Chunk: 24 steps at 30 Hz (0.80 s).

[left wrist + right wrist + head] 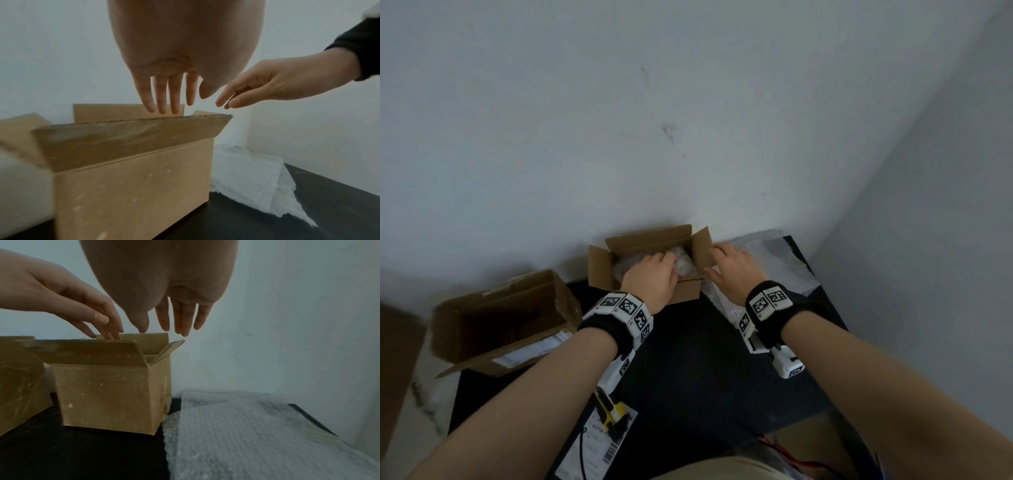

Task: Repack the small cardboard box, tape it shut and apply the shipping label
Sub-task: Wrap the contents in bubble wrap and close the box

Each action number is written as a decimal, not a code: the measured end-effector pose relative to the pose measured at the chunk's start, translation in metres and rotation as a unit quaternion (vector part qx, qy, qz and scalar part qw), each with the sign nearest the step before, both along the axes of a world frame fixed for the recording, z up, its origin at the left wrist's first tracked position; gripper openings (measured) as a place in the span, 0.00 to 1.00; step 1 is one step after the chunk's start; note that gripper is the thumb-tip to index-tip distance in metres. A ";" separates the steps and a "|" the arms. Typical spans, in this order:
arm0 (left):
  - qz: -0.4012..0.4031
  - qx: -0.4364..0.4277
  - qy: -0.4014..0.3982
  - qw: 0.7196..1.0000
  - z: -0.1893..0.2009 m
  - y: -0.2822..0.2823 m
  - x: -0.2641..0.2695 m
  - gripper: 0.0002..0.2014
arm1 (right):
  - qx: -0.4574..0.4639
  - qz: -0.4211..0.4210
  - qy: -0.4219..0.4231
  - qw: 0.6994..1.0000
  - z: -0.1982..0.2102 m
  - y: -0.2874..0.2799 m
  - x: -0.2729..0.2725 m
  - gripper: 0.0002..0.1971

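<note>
The small cardboard box (685,296) stands at the back of the black table (688,359) with all its flaps up. A bubble-wrapped bundle (683,262) lies inside it. My left hand (654,274) reaches over the near flap, its straight fingers (162,99) pointing down into the opening; whether they touch the bundle is hidden. Beside the box's right flap (702,248), my right hand (729,265) hovers with its fingers (180,319) straight and holds nothing. A shipping label (599,445) lies flat near the table's front edge.
A larger open cardboard box (500,322) sits at the table's left edge. A sheet of bubble wrap (780,263) covers the back right corner. A yellow-and-black tool (611,409) rests on the label. White walls close in behind and to the right.
</note>
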<state>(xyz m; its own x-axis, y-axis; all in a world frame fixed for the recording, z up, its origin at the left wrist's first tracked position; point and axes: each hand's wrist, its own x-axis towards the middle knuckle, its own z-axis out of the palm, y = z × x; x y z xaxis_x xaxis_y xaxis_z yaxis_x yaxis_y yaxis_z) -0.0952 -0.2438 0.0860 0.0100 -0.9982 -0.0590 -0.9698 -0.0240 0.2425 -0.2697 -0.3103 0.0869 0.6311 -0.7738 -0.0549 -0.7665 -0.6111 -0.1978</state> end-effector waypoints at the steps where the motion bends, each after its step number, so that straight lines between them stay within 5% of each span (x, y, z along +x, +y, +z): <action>1: -0.008 -0.005 0.003 1.000 0.003 -0.002 -0.007 0.14 | -0.001 -0.007 0.003 1.000 0.001 -0.001 -0.008 0.21; 15: -0.115 -0.069 0.031 0.990 -0.014 -0.027 -0.124 0.15 | 0.067 -0.092 0.018 0.993 -0.035 -0.015 -0.123 0.22; 24: -0.087 0.097 0.004 0.991 -0.078 -0.035 -0.160 0.17 | 0.129 -0.067 0.023 0.989 -0.099 -0.028 -0.159 0.22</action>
